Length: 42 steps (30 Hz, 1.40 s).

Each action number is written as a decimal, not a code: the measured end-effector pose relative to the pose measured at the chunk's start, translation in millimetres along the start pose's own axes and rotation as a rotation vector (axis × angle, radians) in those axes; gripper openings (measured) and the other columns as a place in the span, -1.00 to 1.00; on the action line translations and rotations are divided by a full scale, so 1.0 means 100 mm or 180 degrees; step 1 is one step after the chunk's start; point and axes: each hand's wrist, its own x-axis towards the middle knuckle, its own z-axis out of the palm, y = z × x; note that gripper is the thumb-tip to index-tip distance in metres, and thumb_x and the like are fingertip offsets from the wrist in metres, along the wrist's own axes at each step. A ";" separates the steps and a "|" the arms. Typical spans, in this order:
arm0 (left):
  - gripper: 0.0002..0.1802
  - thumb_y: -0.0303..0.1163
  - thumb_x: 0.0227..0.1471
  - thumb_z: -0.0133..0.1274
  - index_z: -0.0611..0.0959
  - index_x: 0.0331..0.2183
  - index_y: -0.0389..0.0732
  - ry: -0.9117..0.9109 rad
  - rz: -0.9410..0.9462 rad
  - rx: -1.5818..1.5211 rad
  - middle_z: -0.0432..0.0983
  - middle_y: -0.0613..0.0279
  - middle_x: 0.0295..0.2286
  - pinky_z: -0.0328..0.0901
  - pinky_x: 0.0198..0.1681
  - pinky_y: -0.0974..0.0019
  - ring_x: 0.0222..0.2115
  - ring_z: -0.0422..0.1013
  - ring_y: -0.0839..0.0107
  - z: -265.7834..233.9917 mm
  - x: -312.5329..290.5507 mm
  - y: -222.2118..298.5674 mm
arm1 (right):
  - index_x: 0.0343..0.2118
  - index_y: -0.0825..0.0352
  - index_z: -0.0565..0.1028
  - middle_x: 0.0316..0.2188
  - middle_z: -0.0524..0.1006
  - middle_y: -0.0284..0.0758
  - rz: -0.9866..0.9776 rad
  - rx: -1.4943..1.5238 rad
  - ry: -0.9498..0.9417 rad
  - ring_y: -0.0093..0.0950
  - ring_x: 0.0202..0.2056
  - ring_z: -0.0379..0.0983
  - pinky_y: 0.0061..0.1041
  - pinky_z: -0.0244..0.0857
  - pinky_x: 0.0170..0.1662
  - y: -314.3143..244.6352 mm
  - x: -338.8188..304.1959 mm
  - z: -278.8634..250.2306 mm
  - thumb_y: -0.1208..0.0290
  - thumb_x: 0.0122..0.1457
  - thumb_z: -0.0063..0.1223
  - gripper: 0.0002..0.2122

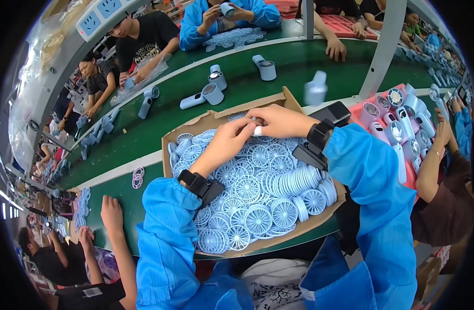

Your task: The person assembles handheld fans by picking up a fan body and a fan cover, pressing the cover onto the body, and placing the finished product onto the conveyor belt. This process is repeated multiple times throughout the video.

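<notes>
Both of my hands come together above the far half of a cardboard box (293, 98) heaped with light blue spoked fan grilles (247, 188). Fingers of my left hand (227, 140) are closed and meet those of my right hand (282, 122), which are curled inward. Whatever sits between the fingertips is hidden by the fingers. A white wrap (257, 130) circles one finger where the hands meet. Near my right wrist, a row of stacked grilles (296, 180) leans inside the box.
Beyond the box, a green conveyor (169, 124) carries light blue handheld fans (212, 93); one fan (315, 89) is blurred. A pink tray (356, 111) of fans stands at right. Pink rings (138, 177) lie left. Metal posts (384, 46) and co-workers' hands (112, 214) are around.
</notes>
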 end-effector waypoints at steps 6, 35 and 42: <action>-0.69 -0.28 0.15 -0.11 0.55 -0.25 -0.33 -0.0252 -0.0145 0.0526 0.48 0.28 -0.52 0.27 -0.38 0.45 -0.48 0.36 0.55 -0.01 0.00 0.03 | -0.17 0.35 0.43 -0.41 0.53 -0.19 0.0161 -0.0233 -0.0254 -0.34 -0.33 0.48 -0.40 0.31 -0.24 0.00 -0.02 -0.04 0.33 0.06 0.05 -0.71; -0.72 -0.44 0.05 -0.02 0.59 -0.16 -0.11 0.0097 0.0407 0.0428 0.47 0.21 -0.22 0.30 -0.21 0.36 -0.17 0.37 0.39 0.01 -0.01 0.15 | -0.07 0.31 0.40 -0.14 0.46 -0.15 0.0381 -0.0606 0.2066 -0.36 -0.14 0.40 -0.41 0.29 -0.11 0.98 -0.15 -0.77 0.54 -0.04 -0.07 -0.62; -0.71 -0.44 0.05 -0.06 0.58 -0.15 -0.11 0.0039 0.0342 0.0576 0.50 0.23 -0.33 0.31 -0.25 0.37 -0.33 0.39 0.42 -0.07 0.00 0.03 | -0.06 0.07 0.40 0.01 0.35 -0.29 0.1349 -0.1628 0.0382 -0.18 0.13 0.10 -0.19 0.21 -0.01 1.22 -0.35 -0.73 0.47 -0.19 0.05 -0.50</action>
